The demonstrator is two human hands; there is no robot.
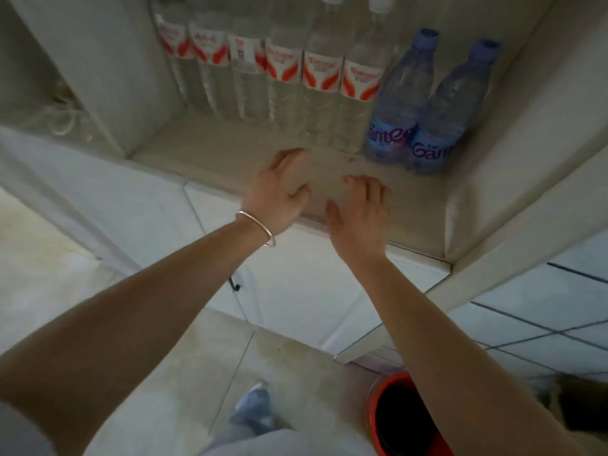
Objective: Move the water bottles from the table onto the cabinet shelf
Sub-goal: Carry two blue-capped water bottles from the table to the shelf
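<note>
Both the left hand and the right hand hover empty with fingers spread above the front edge of the cabinet shelf, while the clear red-labelled bottles stand in a row at twelve o'clock and two blue bottles at one o'clock, apart from the fingertips.

- A white cabinet with closed lower doors fills the middle; a small dark handle sits on one door.
- Pale floor below, dimly lit.
- White tiled wall at right.
- A red bucket stands on the floor.
</note>
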